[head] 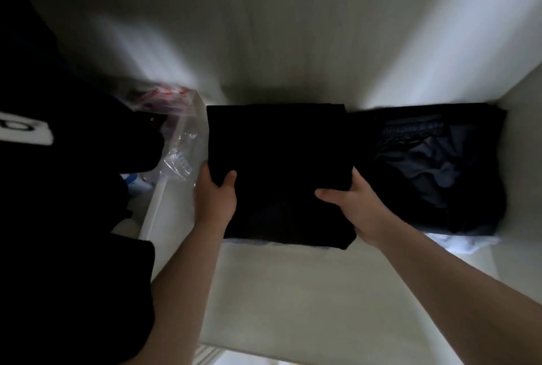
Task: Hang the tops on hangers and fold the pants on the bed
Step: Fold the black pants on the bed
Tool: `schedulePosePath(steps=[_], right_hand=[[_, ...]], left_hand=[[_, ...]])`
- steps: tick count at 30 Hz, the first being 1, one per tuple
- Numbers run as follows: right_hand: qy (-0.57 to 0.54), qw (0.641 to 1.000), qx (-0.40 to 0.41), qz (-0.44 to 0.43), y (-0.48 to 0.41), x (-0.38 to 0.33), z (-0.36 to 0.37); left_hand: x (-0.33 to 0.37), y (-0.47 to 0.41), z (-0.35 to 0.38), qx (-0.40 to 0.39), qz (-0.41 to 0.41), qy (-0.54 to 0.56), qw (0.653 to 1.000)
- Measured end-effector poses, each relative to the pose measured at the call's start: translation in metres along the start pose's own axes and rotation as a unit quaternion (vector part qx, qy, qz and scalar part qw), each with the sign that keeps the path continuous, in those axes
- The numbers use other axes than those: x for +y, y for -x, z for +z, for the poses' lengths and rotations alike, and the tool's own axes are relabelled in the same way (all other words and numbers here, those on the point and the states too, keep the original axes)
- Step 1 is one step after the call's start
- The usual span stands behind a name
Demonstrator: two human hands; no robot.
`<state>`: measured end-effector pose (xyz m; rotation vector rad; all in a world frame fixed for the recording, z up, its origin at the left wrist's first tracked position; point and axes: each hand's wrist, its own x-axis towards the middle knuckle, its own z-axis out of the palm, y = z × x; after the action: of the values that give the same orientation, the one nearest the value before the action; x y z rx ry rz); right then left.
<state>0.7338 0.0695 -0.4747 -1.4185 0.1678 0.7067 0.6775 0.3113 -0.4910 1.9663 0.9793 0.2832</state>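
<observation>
**Setting the folded garment down square on the shelf**

Both hands grasp a flat, square-folded black fabric garment [278,165], likely pants from the task, which sits at the centre of the view over a white wardrobe shelf [293,291]. The left hand [215,191] clamps its 8 o'clock edge, thumb on top and fingers hidden beneath. The right hand [355,206] clamps the 4 o'clock edge the same way. Whether the garment already rests on the shelf or hangs just above it cannot be told, because the light is dim and the black cloth shows no shadow line.

The step in hand looks like placing the fold in the gap between its neighbours. At 3 o'clock, just beside it, sits a rumpled navy pile of folded clothes [434,165]. At 9 o'clock lies a crinkled clear plastic bag [179,142] with something red inside.

To do it well, hold both sides level so the layers do not slide, and lead with the far edge toward 12 o'clock. Then draw the fingers out flat and sideways while the thumbs press lightly — that stops the top layer dragging. Take care on the right, where the navy pile is close enough for the fingers to snag as they come out. Something pale seems to lie under the 6 o'clock edge, so a smoothing press there would guard against a tilt.
</observation>
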Motion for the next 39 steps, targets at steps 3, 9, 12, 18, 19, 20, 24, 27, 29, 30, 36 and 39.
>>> schedulePosePath(steps=[3, 9, 12, 18, 19, 20, 24, 27, 29, 30, 36, 39], right_hand=[[0.064, 0.996, -0.022, 0.050, -0.038, 0.008, 0.013], [0.494, 0.854, 0.135, -0.092, -0.025, 0.034, 0.028], [0.603, 0.769, 0.052, -0.206, -0.004, 0.070, 0.032], [0.676, 0.715, 0.011, -0.179, -0.014, 0.112, 0.023], [0.676, 0.713, 0.010, -0.185, -0.019, 0.112, 0.023], [0.676, 0.713, 0.006, -0.187, -0.025, 0.112, 0.022], [0.685, 0.712, -0.024, -0.152, -0.042, 0.100, 0.026], [0.684, 0.716, -0.028, -0.138, -0.041, 0.094, 0.029], [0.685, 0.716, -0.030, -0.132, -0.037, 0.094, 0.028], [0.685, 0.717, -0.031, -0.127, -0.031, 0.093, 0.027], [0.679, 0.730, -0.038, -0.074, 0.036, 0.112, 0.010], [0.679, 0.732, -0.031, -0.037, 0.084, 0.139, -0.011]], left_hand=[[-0.015, -0.029, 0.007, 0.022, -0.007, -0.087, 0.996], [-0.024, 0.022, 0.035, 0.024, 0.114, -0.265, 0.957], [-0.052, 0.063, 0.049, -0.045, 0.090, -0.312, 0.945], [-0.082, 0.077, 0.064, -0.107, 0.049, -0.341, 0.933], [-0.081, 0.072, 0.066, -0.114, 0.052, -0.344, 0.930], [-0.080, 0.066, 0.067, -0.121, 0.055, -0.349, 0.928], [-0.072, 0.041, 0.067, -0.143, 0.065, -0.356, 0.921], [-0.067, 0.036, 0.064, -0.156, 0.068, -0.355, 0.919], [-0.067, 0.040, 0.061, -0.155, 0.071, -0.352, 0.920], [-0.067, 0.046, 0.058, -0.152, 0.071, -0.351, 0.921], [-0.080, 0.134, 0.057, -0.208, 0.022, -0.357, 0.910], [-0.095, 0.195, 0.056, -0.243, -0.023, -0.375, 0.894]])
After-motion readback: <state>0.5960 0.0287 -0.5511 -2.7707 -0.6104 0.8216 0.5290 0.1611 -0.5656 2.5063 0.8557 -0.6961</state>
